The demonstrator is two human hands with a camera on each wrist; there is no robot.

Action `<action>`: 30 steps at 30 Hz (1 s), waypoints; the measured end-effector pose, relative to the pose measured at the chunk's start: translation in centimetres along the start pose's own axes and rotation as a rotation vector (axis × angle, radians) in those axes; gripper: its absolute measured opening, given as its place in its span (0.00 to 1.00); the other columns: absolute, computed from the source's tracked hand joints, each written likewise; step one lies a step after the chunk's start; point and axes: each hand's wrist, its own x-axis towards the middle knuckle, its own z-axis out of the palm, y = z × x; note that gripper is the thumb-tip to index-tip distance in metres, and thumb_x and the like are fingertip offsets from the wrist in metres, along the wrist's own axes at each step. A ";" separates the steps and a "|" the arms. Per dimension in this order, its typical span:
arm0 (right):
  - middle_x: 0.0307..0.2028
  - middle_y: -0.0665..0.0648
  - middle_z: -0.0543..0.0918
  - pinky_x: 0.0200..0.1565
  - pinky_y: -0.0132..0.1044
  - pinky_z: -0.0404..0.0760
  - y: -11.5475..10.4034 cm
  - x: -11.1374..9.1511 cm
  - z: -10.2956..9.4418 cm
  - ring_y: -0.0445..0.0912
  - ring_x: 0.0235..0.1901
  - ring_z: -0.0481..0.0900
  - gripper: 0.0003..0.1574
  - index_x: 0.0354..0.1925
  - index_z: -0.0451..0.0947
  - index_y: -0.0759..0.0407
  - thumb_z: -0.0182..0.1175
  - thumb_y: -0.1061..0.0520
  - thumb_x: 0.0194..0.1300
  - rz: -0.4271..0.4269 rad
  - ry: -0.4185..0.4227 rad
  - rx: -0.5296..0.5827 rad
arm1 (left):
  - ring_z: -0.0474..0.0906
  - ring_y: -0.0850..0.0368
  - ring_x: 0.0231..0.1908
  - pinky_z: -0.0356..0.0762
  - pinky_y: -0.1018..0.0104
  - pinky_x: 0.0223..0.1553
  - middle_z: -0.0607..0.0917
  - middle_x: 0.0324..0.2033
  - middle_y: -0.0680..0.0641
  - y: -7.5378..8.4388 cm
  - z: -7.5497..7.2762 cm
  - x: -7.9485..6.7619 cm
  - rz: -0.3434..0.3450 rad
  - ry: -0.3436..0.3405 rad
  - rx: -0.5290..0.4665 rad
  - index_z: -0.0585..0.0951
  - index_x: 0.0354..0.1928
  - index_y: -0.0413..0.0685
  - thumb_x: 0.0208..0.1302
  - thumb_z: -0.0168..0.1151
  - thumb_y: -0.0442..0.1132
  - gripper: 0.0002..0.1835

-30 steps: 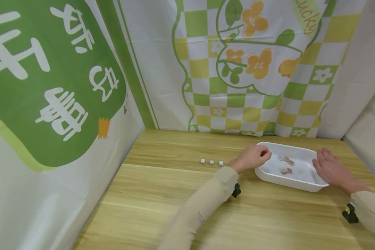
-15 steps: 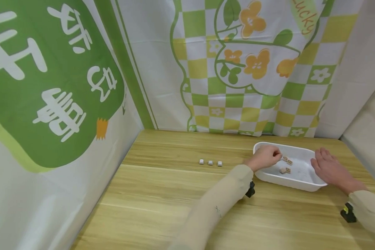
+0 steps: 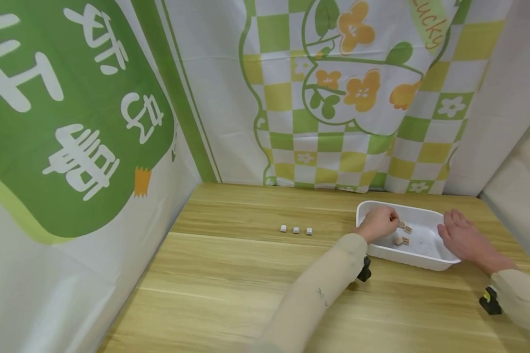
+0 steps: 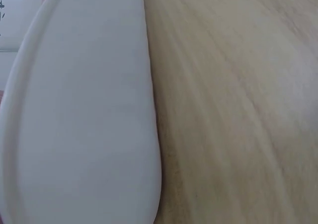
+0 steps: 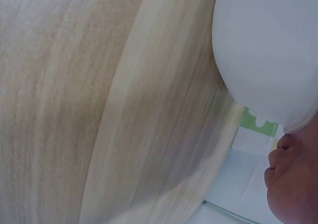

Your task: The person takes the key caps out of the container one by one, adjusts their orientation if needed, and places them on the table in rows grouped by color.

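A white plastic tray (image 3: 406, 256) stands at the table's right; its outer wall (image 4: 89, 105) fills much of the left wrist view. Inside lie brown keycaps (image 3: 408, 229), several in a loose group, some touching. My left hand (image 3: 378, 223) reaches over the tray's left end, thumb and fingertips pinched together at the white keycap's spot, beside the brown ones; the fingers hide that keycap. With straight fingers, my right hand (image 3: 465, 240) rests on the tray's right rim. In the right wrist view part of this hand (image 5: 293, 179) shows beside the tray (image 5: 268, 45).
Three white keycaps (image 3: 296, 230) stand in a spaced row on the wooden table (image 3: 229, 274), left of the tray. A patterned cloth (image 3: 322, 142) hangs behind the table, and another cloth (image 3: 115, 162) covers the left side.
My left hand has moved right and into the tray, its fingers coming down over the white keycap, which was visible a second ago. The right hand stays at the rim.
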 end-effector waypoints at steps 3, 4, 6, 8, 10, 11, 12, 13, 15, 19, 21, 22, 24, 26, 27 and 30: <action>0.64 0.91 0.47 0.65 0.70 0.51 0.1 -0.1 0.2 0.80 0.67 0.46 0.42 0.65 0.45 0.90 0.27 0.49 0.79 -0.002 0.006 -0.001 | 0.70 0.70 0.23 0.66 0.80 0.24 0.80 0.29 0.62 0.0 0.6 0.2 -0.007 0.008 0.007 0.83 0.35 0.57 0.68 0.57 0.43 0.06; 0.64 0.91 0.47 0.65 0.70 0.51 0.1 -0.2 0.3 0.80 0.67 0.45 0.42 0.65 0.45 0.90 0.27 0.49 0.79 0.001 0.003 0.002 | 0.70 0.70 0.24 0.66 0.80 0.24 0.81 0.28 0.62 -0.1 0.8 0.3 -0.010 0.008 0.009 0.83 0.35 0.57 0.68 0.57 0.43 0.06; 0.64 0.91 0.47 0.66 0.70 0.50 0.0 -0.3 0.3 0.80 0.67 0.45 0.42 0.66 0.45 0.90 0.27 0.48 0.79 0.005 -0.003 0.011 | 0.71 0.71 0.24 0.66 0.81 0.25 0.81 0.28 0.62 -0.1 1.0 0.3 -0.020 0.002 0.017 0.83 0.35 0.57 0.67 0.58 0.43 0.06; 0.64 0.91 0.47 0.66 0.70 0.50 -0.2 -0.4 0.2 0.80 0.68 0.45 0.42 0.66 0.46 0.90 0.28 0.48 0.79 -0.001 -0.003 0.020 | 0.71 0.71 0.25 0.65 0.81 0.25 0.81 0.28 0.62 -0.1 1.2 0.4 -0.028 -0.001 0.028 0.83 0.36 0.57 0.67 0.58 0.43 0.05; 0.64 0.91 0.48 0.66 0.70 0.49 -0.3 -0.4 0.1 0.79 0.68 0.45 0.42 0.66 0.47 0.89 0.29 0.48 0.80 -0.008 0.004 0.016 | 0.71 0.71 0.25 0.65 0.81 0.26 0.82 0.29 0.62 -0.1 1.3 0.5 -0.034 -0.005 0.044 0.84 0.36 0.56 0.67 0.58 0.43 0.05; 0.64 0.91 0.48 0.67 0.70 0.49 -0.4 -0.4 0.1 0.79 0.68 0.45 0.42 0.65 0.47 0.89 0.29 0.48 0.80 -0.014 0.009 0.015 | 0.71 0.71 0.26 0.66 0.81 0.26 0.82 0.30 0.62 -0.1 1.3 0.6 -0.041 -0.009 0.049 0.84 0.37 0.56 0.67 0.58 0.43 0.05; 0.64 0.91 0.49 0.67 0.69 0.49 -0.4 -0.4 0.0 0.79 0.68 0.45 0.41 0.65 0.47 0.89 0.29 0.48 0.80 -0.016 0.011 0.011 | 0.72 0.70 0.26 0.66 0.81 0.26 0.83 0.30 0.62 -0.1 1.3 0.6 -0.049 -0.012 0.050 0.83 0.37 0.56 0.67 0.58 0.43 0.05; 0.64 0.91 0.49 0.67 0.69 0.49 -0.4 -0.3 -0.1 0.79 0.68 0.46 0.41 0.65 0.48 0.89 0.29 0.49 0.80 -0.018 0.013 0.006 | 0.72 0.70 0.26 0.66 0.81 0.27 0.83 0.31 0.62 0.0 1.2 0.7 -0.057 -0.015 0.050 0.83 0.38 0.56 0.68 0.58 0.43 0.05; 0.64 0.91 0.49 0.66 0.69 0.50 -0.3 -0.2 -0.1 0.79 0.67 0.47 0.41 0.65 0.48 0.89 0.30 0.49 0.80 -0.018 0.023 -0.012 | 0.72 0.70 0.27 0.67 0.80 0.27 0.83 0.32 0.62 0.1 1.2 1.0 -0.071 -0.022 0.050 0.83 0.39 0.57 0.68 0.58 0.43 0.05; 0.64 0.90 0.50 0.65 0.70 0.52 -0.3 0.0 -0.3 0.79 0.67 0.47 0.41 0.65 0.48 0.89 0.30 0.49 0.79 -0.019 0.025 -0.024 | 0.74 0.70 0.31 0.68 0.80 0.31 0.84 0.35 0.62 0.1 1.1 1.3 -0.089 -0.024 0.093 0.83 0.41 0.58 0.67 0.59 0.42 0.05; 0.65 0.90 0.50 0.66 0.70 0.52 -0.3 0.0 -0.4 0.79 0.68 0.46 0.41 0.66 0.48 0.89 0.30 0.49 0.79 -0.019 0.018 -0.023 | 0.75 0.70 0.34 0.69 0.81 0.34 0.84 0.37 0.63 0.2 1.2 1.4 -0.096 -0.031 0.127 0.83 0.44 0.59 0.66 0.59 0.42 0.07; 0.65 0.90 0.49 0.66 0.70 0.51 -0.3 0.0 -0.4 0.79 0.68 0.46 0.41 0.66 0.48 0.89 0.29 0.48 0.79 -0.018 0.014 -0.020 | 0.76 0.71 0.36 0.70 0.81 0.36 0.85 0.39 0.63 0.2 1.2 1.4 -0.100 -0.037 0.142 0.83 0.46 0.60 0.66 0.60 0.42 0.09; 0.65 0.90 0.49 0.66 0.69 0.52 -0.3 0.0 -0.3 0.78 0.69 0.45 0.41 0.66 0.48 0.88 0.29 0.48 0.79 -0.021 0.014 -0.020 | 0.77 0.71 0.40 0.72 0.80 0.41 0.85 0.44 0.63 0.2 1.3 1.4 -0.104 -0.058 0.159 0.83 0.51 0.62 0.64 0.61 0.41 0.14; 0.65 0.89 0.48 0.67 0.69 0.50 -0.4 -0.1 -0.3 0.78 0.69 0.43 0.42 0.67 0.46 0.88 0.28 0.48 0.80 -0.022 0.003 -0.010 | 0.77 0.71 0.46 0.72 0.80 0.46 0.84 0.49 0.63 0.2 1.5 1.4 -0.104 -0.086 0.176 0.81 0.55 0.64 0.63 0.61 0.40 0.18; 0.66 0.89 0.48 0.67 0.69 0.50 -0.4 -0.1 -0.3 0.77 0.69 0.44 0.42 0.67 0.46 0.88 0.28 0.48 0.80 -0.024 0.005 -0.011 | 0.77 0.70 0.48 0.72 0.79 0.49 0.83 0.51 0.63 0.2 1.5 1.4 -0.103 -0.101 0.188 0.80 0.57 0.65 0.63 0.61 0.39 0.20; 0.66 0.89 0.49 0.68 0.68 0.49 -0.4 -0.1 -0.2 0.76 0.70 0.44 0.41 0.67 0.47 0.88 0.29 0.48 0.80 -0.033 0.011 -0.012 | 0.75 0.69 0.54 0.71 0.76 0.55 0.81 0.55 0.64 0.2 1.8 1.4 -0.099 -0.136 0.242 0.78 0.60 0.67 0.62 0.62 0.41 0.24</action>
